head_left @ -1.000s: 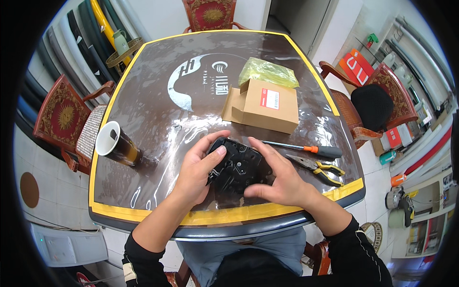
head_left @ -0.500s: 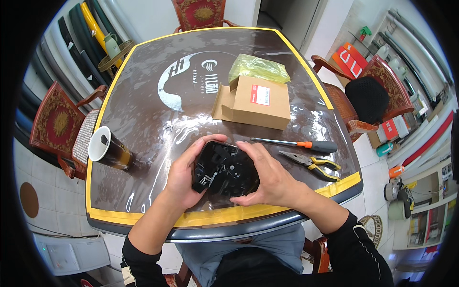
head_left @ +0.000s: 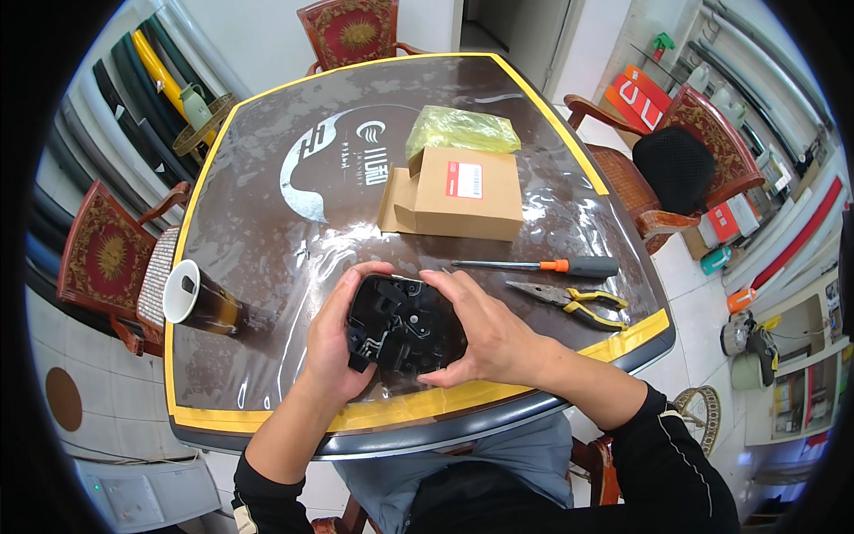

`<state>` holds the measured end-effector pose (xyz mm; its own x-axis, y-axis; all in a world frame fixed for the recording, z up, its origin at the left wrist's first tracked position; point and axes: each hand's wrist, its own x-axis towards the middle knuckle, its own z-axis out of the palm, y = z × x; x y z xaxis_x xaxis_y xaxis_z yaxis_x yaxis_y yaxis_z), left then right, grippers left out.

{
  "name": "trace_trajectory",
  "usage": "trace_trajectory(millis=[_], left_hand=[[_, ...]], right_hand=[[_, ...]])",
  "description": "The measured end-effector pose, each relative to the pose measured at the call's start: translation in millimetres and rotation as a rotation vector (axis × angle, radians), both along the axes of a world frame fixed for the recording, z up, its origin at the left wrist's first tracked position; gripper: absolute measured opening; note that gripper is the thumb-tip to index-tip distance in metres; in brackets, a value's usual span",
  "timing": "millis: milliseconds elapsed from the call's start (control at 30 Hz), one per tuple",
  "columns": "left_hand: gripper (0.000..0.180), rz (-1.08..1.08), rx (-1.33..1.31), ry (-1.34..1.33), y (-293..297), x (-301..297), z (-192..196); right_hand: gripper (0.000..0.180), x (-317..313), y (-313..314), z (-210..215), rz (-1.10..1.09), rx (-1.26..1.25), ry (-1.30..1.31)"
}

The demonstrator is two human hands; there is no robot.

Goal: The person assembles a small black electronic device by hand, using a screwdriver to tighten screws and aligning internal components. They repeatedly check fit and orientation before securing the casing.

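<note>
Between both hands, close to the table's near edge, is a black plastic mechanism housing (head_left: 400,329), its moulded inner side facing up with metal contacts and a small round pivot showing. My left hand (head_left: 336,334) wraps its left side, thumb and fingers against the rim. On the opposite side my right hand (head_left: 485,329) grips the rim, fingers at the top corner and thumb at the lower right. To the right lie a screwdriver (head_left: 583,266) with a grey and orange handle and needle-nose pliers (head_left: 574,301) with yellow and black grips, jaws pointing left.
An opened cardboard box (head_left: 471,200) stands beyond my hands, with a yellowish plastic bag (head_left: 463,129) behind it. A paper cup (head_left: 205,303) sits at the left table edge. Yellow tape (head_left: 427,405) borders the brown table (head_left: 258,187). Chairs (head_left: 111,249) surround it.
The view has shifted slightly, so the table items sit a little farther left. The black housing is tilted a bit differently, showing its interior more plainly. Both hands keep their hold.
</note>
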<state>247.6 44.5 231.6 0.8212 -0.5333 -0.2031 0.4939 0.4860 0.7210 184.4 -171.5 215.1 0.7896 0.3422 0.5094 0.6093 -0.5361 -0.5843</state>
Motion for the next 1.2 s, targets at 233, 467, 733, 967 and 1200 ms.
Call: trace_trajectory(millis=[233,467,733,967,1200], left_hand=[[0.034,0.018,0.027,-0.05,1,-1,1],[0.034,0.031,0.015,-0.025,1,0,-2],[0.035,0.065,0.023,-0.096,0,-1,-2],[0.038,0.022,0.107,-0.431,4,-6,-2],[0.048,-0.022,0.333,-0.716,13,-6,-1]], right_hand=[[0.116,2,0,1,0.031,0.0,-0.115],[0.116,3,0,-1,0.036,0.003,-0.147],[0.114,3,-1,-1,0.026,-0.011,-0.126],[0.11,4,-5,5,0.045,-0.015,-0.121],[0.084,6,-12,16,0.062,-0.027,-0.173]])
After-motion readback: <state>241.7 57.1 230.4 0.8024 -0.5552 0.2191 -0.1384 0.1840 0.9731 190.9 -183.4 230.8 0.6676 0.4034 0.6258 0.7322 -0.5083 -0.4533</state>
